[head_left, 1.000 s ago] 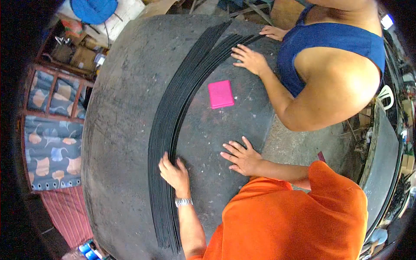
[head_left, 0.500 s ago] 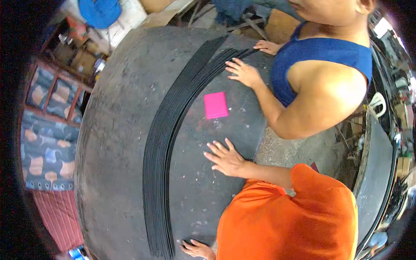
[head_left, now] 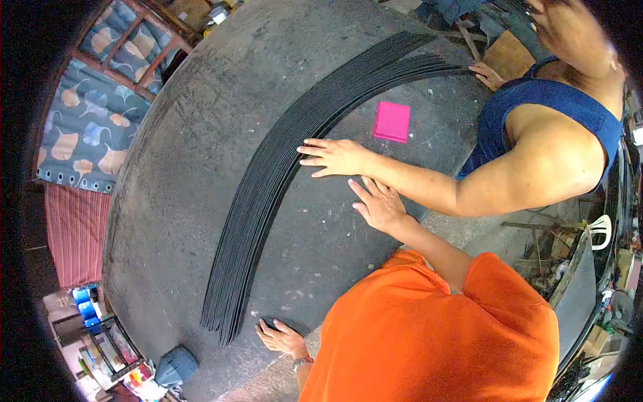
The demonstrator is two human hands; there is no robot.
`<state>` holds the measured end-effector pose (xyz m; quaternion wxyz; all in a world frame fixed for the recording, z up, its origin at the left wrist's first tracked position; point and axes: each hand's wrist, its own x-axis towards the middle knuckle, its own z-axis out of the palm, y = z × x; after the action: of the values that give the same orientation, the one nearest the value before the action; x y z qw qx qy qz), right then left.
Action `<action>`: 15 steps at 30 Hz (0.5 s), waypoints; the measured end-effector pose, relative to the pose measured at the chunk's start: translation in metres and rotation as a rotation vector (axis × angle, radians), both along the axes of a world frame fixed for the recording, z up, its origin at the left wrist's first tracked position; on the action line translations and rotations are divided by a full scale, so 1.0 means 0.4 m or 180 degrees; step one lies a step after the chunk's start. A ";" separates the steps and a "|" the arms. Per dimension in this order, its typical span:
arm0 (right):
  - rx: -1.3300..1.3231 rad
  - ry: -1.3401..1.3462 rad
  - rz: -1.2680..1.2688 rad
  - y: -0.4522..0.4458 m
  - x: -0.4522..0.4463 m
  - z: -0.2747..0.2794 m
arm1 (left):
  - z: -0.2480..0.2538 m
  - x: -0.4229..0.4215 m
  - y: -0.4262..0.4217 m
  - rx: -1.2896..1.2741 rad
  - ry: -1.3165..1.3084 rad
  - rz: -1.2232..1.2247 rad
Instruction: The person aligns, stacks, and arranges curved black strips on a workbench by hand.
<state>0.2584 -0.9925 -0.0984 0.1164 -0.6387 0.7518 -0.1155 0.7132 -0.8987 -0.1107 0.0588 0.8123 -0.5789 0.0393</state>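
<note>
A wide, flat bundle of long thin black strips [head_left: 251,194] lies on the dark table [head_left: 167,181], fanned apart at its far end. My right hand [head_left: 382,204] rests on the tabletop with fingers spread, just below the co-worker's forearm and apart from the strips. Lower down, my left hand [head_left: 281,337], with a watch at the wrist, lies with its fingers out near the bundle's near end. Beneath its fingers is a small dark patch that I cannot make out. A pink square object [head_left: 392,122] sits beside the bundle.
A co-worker in a blue sleeveless top [head_left: 549,127] stands at the right. One of their hands [head_left: 335,157] lies on the strips, the other [head_left: 487,76] by the far ends. Patterned curtain [head_left: 94,120], dark cap-like item [head_left: 175,366] and a rack [head_left: 120,345] border the table.
My view has turned, shifting the scene. The co-worker's nearer hand has come along the bundle toward my right hand and now lies on the strips. Both my hands stay on the table.
</note>
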 end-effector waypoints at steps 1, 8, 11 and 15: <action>-0.0053 -0.0178 -0.0014 -0.001 -0.001 -0.006 | 0.003 -0.005 -0.001 0.0004 -0.0003 -0.0001; -0.0029 0.0174 -0.0002 -0.001 0.000 -0.001 | -0.005 0.007 0.001 0.0058 -0.0038 -0.0041; -0.0078 0.0124 -0.0002 -0.003 -0.002 -0.004 | -0.007 0.009 0.001 0.0082 0.0013 -0.0031; -0.0084 0.0115 0.0013 -0.004 -0.002 -0.010 | -0.004 0.006 -0.001 0.0115 0.0027 0.0010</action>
<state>0.2577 -0.9942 -0.1024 0.0946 -0.6437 0.7509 -0.1136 0.7155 -0.8989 -0.1123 0.0466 0.8143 -0.5780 0.0255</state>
